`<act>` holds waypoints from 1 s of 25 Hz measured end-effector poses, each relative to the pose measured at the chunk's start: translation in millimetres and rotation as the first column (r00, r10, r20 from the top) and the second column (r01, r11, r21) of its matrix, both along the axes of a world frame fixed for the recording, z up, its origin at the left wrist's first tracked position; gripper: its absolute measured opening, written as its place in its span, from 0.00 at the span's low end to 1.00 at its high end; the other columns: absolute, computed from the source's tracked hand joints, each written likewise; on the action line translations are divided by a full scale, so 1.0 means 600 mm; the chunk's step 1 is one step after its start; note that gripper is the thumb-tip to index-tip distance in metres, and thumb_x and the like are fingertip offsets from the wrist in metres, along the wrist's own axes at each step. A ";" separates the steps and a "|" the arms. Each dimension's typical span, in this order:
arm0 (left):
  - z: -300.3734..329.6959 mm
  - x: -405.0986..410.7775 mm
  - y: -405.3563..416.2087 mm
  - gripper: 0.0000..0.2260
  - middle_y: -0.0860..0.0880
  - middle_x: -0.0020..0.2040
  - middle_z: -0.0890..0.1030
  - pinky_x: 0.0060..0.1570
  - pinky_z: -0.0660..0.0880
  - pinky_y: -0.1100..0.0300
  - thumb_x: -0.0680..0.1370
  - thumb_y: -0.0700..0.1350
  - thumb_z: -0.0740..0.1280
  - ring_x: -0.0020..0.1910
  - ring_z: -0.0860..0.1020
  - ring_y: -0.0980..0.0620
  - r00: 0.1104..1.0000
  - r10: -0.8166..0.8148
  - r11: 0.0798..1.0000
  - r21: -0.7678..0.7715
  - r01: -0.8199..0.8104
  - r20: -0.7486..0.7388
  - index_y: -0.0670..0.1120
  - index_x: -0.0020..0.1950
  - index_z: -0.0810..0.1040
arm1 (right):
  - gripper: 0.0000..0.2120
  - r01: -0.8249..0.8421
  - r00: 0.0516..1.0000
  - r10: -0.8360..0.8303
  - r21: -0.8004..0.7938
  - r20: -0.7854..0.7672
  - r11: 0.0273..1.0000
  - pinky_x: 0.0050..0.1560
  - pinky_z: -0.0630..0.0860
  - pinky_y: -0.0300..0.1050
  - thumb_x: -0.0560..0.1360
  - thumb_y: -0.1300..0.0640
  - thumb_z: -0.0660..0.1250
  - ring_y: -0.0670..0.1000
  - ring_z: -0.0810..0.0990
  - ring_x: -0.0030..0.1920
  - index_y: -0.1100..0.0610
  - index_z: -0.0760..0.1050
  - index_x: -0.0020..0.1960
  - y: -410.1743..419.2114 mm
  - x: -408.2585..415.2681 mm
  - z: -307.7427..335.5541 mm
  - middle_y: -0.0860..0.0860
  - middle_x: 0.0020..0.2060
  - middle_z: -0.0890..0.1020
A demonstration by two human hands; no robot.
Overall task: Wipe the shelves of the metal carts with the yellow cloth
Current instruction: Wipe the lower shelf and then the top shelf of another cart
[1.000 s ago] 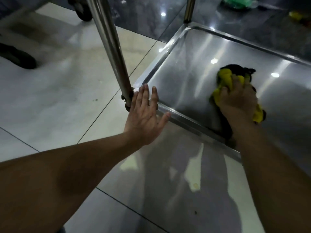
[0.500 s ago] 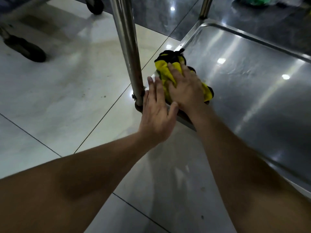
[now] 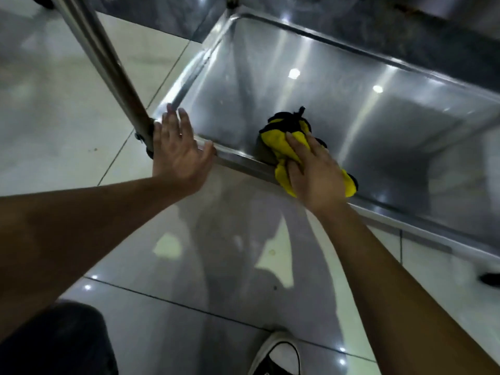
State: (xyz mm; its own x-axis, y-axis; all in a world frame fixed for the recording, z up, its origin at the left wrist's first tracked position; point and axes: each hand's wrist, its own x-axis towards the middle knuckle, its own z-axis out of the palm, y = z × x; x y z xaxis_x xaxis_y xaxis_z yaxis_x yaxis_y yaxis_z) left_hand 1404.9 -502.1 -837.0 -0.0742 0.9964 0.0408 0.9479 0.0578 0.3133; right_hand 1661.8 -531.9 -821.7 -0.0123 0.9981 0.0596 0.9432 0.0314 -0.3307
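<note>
Head view, looking down at the lowest shelf (image 3: 338, 104) of a metal cart, a shiny steel tray filling the upper right of the frame. Left hand (image 3: 180, 152) at centre left, fingers straight and spread, palm pressed flat on the shelf's near corner rim, just beside the upright steel post (image 3: 108, 63) that slants up to the upper left. Right hand (image 3: 315, 174) at centre, fingers laid loosely over the yellow cloth (image 3: 282, 142), pressing it down rather than clenching it. Cloth bunched, yellow with dark edging, lying on the shelf against its near rim and partly draped over that rim. Glossy tiled floor (image 3: 67, 117) across the left and bottom, dotted with light reflections. Dark trouser knee (image 3: 54, 339) at lower left; black shoe with a white toe (image 3: 276, 355) at bottom centre.
</note>
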 end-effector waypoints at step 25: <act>-0.015 0.624 -0.108 0.25 0.39 0.81 0.59 0.79 0.55 0.45 0.85 0.54 0.44 0.80 0.58 0.39 0.422 -0.874 0.428 0.030 0.903 -0.240 0.49 0.82 0.57 | 0.27 0.816 0.578 -0.815 -0.024 0.029 0.578 0.78 0.56 0.55 0.82 0.50 0.56 0.60 0.61 0.77 0.46 0.58 0.81 -0.246 0.627 -0.010 0.55 0.80 0.58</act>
State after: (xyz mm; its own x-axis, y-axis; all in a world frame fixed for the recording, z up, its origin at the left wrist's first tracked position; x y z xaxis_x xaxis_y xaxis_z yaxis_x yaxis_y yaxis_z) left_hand 1779.4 -567.2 -846.0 0.8719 0.4819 0.0872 0.4762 -0.8758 0.0780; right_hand 2038.0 -679.5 -827.7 0.8074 0.5889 0.0356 0.5702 -0.7634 -0.3036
